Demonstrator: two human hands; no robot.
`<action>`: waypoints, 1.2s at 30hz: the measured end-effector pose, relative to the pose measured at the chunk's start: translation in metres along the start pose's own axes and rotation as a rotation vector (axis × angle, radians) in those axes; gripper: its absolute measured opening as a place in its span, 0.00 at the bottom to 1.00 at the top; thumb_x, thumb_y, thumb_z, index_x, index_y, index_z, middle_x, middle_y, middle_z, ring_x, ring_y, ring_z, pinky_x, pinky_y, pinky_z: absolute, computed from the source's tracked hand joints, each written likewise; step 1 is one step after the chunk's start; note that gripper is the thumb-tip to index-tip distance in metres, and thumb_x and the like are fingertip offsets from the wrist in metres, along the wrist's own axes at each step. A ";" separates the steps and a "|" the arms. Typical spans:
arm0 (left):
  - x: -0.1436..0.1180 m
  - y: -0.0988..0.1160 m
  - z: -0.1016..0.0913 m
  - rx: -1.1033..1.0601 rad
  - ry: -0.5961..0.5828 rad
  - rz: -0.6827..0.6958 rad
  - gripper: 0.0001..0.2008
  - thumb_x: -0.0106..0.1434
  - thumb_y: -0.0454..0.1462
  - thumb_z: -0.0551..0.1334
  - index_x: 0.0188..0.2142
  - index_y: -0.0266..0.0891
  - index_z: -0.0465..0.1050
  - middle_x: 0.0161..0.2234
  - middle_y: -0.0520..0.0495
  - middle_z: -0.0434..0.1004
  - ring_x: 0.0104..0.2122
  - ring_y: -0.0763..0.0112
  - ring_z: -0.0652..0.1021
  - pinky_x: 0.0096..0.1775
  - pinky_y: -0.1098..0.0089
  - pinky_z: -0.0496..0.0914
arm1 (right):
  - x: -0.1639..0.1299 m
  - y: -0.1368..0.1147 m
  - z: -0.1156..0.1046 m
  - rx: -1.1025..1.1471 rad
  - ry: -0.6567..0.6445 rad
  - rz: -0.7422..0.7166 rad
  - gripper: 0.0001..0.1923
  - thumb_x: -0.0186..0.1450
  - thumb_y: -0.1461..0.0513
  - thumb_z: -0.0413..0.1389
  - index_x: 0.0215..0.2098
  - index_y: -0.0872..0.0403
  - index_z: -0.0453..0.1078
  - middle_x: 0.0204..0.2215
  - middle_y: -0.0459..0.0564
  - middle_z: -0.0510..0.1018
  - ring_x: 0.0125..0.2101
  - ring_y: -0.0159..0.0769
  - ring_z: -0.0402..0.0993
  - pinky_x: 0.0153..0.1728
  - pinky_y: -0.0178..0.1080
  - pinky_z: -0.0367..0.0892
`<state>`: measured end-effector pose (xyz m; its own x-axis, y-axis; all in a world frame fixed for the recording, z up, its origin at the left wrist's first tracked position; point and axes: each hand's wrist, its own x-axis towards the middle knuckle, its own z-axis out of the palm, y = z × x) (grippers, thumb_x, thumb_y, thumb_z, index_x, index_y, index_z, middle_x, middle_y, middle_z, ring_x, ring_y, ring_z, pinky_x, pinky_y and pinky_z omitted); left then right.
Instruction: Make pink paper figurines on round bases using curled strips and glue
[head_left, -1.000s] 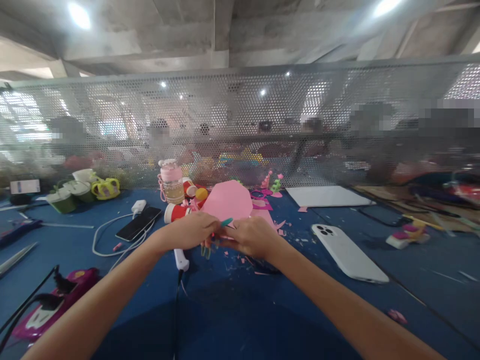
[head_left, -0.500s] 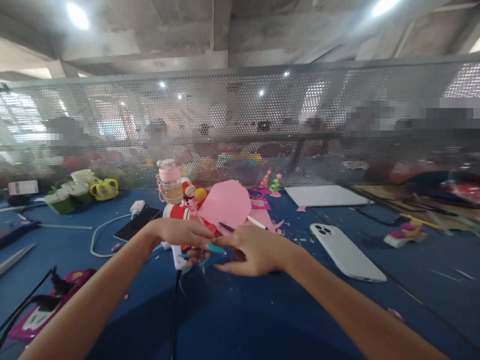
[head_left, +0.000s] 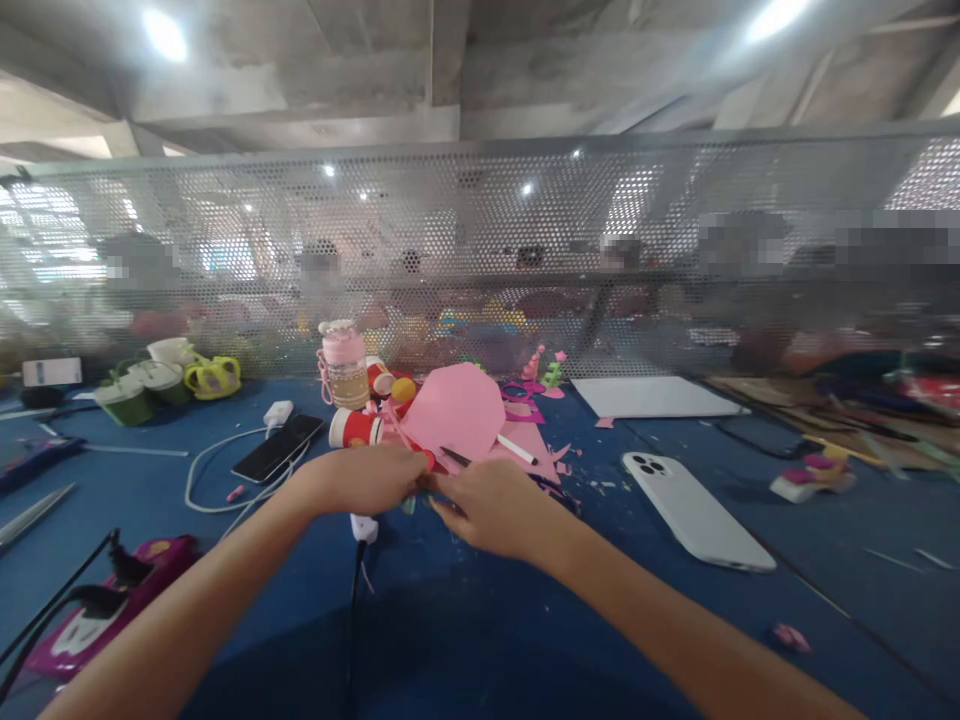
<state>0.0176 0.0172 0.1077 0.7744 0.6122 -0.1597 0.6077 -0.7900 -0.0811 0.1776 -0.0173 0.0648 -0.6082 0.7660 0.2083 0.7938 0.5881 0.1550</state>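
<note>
My left hand and my right hand meet fingertip to fingertip just above the blue table. The fingers of both are curled in. Whatever lies between them is mostly hidden; only a small greenish bit shows below the fingertips. Right behind the hands lies a pink many-sided paper sheet. A dark pointed tool and a white pen-like stick rest on the pink paper. A red paper cup lies on its side beyond my left hand, and a white plug with a black cord sits below it.
A pink-lidded bottle stands behind the cup. On the left are a black phone, a white cable and a purple power strip. To the right lie a white phone and a white board. A perforated metal screen closes the back.
My hands have closed in on each other and my left fingers have curled. A teal strip seen at the left fingertips is now mostly hidden. The view has shifted slightly.
</note>
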 end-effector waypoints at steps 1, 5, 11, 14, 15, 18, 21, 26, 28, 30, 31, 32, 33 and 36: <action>0.001 0.000 0.000 0.007 -0.060 -0.006 0.07 0.57 0.29 0.51 0.33 0.34 0.67 0.31 0.45 0.74 0.29 0.71 0.72 0.29 0.75 0.62 | 0.000 -0.003 -0.001 0.040 -0.008 0.043 0.15 0.61 0.62 0.44 0.42 0.53 0.67 0.27 0.54 0.77 0.30 0.40 0.73 0.26 0.35 0.59; 0.004 0.002 -0.001 0.016 -0.214 -0.006 0.09 0.58 0.29 0.50 0.35 0.34 0.66 0.33 0.44 0.73 0.31 0.69 0.71 0.29 0.74 0.61 | -0.003 -0.008 -0.008 0.264 -0.148 0.060 0.17 0.58 0.63 0.45 0.43 0.51 0.68 0.30 0.51 0.78 0.30 0.39 0.73 0.26 0.34 0.60; 0.007 0.005 0.007 -0.051 -0.196 0.002 0.08 0.57 0.31 0.50 0.33 0.35 0.66 0.31 0.45 0.72 0.28 0.70 0.70 0.27 0.73 0.59 | -0.003 0.004 -0.009 0.690 -0.394 0.123 0.24 0.55 0.67 0.45 0.50 0.53 0.62 0.17 0.45 0.75 0.15 0.29 0.68 0.17 0.29 0.57; 0.011 0.006 0.012 -0.093 -0.129 0.014 0.08 0.56 0.29 0.50 0.33 0.35 0.66 0.30 0.46 0.71 0.27 0.71 0.70 0.27 0.74 0.59 | 0.000 0.014 -0.010 1.044 -0.582 0.180 0.27 0.56 0.69 0.44 0.55 0.56 0.55 0.09 0.38 0.68 0.05 0.23 0.55 0.10 0.26 0.51; 0.013 0.006 0.013 -0.105 -0.110 0.028 0.08 0.56 0.29 0.50 0.33 0.35 0.66 0.30 0.46 0.71 0.26 0.72 0.70 0.26 0.74 0.59 | 0.001 0.018 -0.011 1.133 -0.633 0.181 0.27 0.57 0.69 0.44 0.55 0.58 0.54 0.07 0.36 0.66 0.04 0.22 0.52 0.09 0.25 0.49; 0.016 0.008 0.016 -0.096 -0.038 0.040 0.08 0.56 0.29 0.51 0.33 0.35 0.67 0.30 0.46 0.72 0.26 0.71 0.71 0.26 0.73 0.59 | 0.002 0.026 -0.014 1.330 -0.723 0.158 0.26 0.58 0.69 0.46 0.56 0.64 0.52 0.06 0.35 0.65 0.03 0.21 0.49 0.06 0.25 0.46; 0.017 0.008 0.016 -0.093 0.030 0.029 0.08 0.58 0.29 0.51 0.36 0.35 0.65 0.30 0.45 0.73 0.27 0.70 0.72 0.26 0.73 0.60 | 0.000 0.029 -0.015 1.469 -0.688 0.168 0.28 0.58 0.70 0.45 0.57 0.64 0.48 0.07 0.34 0.67 0.02 0.21 0.49 0.05 0.24 0.47; 0.019 0.000 0.017 -0.008 0.179 -0.004 0.07 0.60 0.30 0.50 0.38 0.36 0.61 0.32 0.44 0.73 0.32 0.66 0.74 0.30 0.71 0.63 | -0.002 0.023 -0.018 1.698 -0.552 0.148 0.31 0.57 0.68 0.49 0.58 0.62 0.46 0.08 0.35 0.69 0.02 0.20 0.47 0.04 0.24 0.45; 0.021 -0.003 0.019 0.073 0.246 -0.010 0.06 0.60 0.30 0.50 0.37 0.35 0.60 0.32 0.44 0.72 0.32 0.66 0.73 0.31 0.70 0.63 | -0.002 0.021 -0.020 1.772 -0.499 0.142 0.31 0.56 0.68 0.51 0.57 0.63 0.48 0.08 0.36 0.69 0.02 0.19 0.47 0.04 0.24 0.46; 0.024 -0.005 0.021 0.126 0.311 0.002 0.05 0.60 0.30 0.49 0.36 0.35 0.60 0.31 0.44 0.71 0.32 0.66 0.72 0.32 0.69 0.64 | -0.002 0.019 -0.022 1.845 -0.445 0.144 0.30 0.55 0.67 0.51 0.55 0.63 0.50 0.07 0.35 0.67 0.03 0.18 0.45 0.05 0.23 0.46; 0.025 -0.006 0.022 0.144 0.342 0.009 0.04 0.60 0.30 0.49 0.35 0.35 0.60 0.31 0.44 0.70 0.32 0.67 0.71 0.33 0.69 0.64 | -0.002 0.018 -0.022 1.888 -0.428 0.145 0.28 0.55 0.67 0.51 0.54 0.62 0.52 0.07 0.35 0.67 0.03 0.17 0.44 0.06 0.23 0.46; 0.026 -0.006 0.022 0.161 0.373 0.013 0.04 0.61 0.30 0.49 0.34 0.35 0.60 0.31 0.44 0.70 0.31 0.67 0.71 0.33 0.69 0.64 | -0.002 0.017 -0.022 1.936 -0.418 0.142 0.27 0.56 0.68 0.50 0.53 0.61 0.53 0.08 0.35 0.67 0.03 0.16 0.43 0.06 0.23 0.45; 0.027 -0.007 0.023 0.177 0.401 0.014 0.04 0.61 0.30 0.49 0.33 0.35 0.60 0.30 0.44 0.70 0.31 0.67 0.70 0.34 0.69 0.64 | -0.002 0.017 -0.021 1.988 -0.414 0.137 0.25 0.56 0.68 0.49 0.52 0.60 0.54 0.09 0.35 0.66 0.03 0.16 0.42 0.07 0.23 0.45; 0.028 -0.007 0.023 0.214 0.471 0.019 0.04 0.61 0.31 0.50 0.31 0.35 0.61 0.29 0.44 0.70 0.31 0.67 0.70 0.36 0.67 0.63 | -0.001 0.016 -0.019 2.135 -0.383 0.135 0.18 0.56 0.68 0.47 0.46 0.58 0.57 0.08 0.34 0.64 0.04 0.16 0.39 0.07 0.22 0.42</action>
<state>0.0308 0.0394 0.0814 0.8102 0.5077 0.2929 0.5812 -0.7605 -0.2896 0.1913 -0.0138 0.0854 -0.7506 0.6571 -0.0695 -0.2184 -0.3460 -0.9125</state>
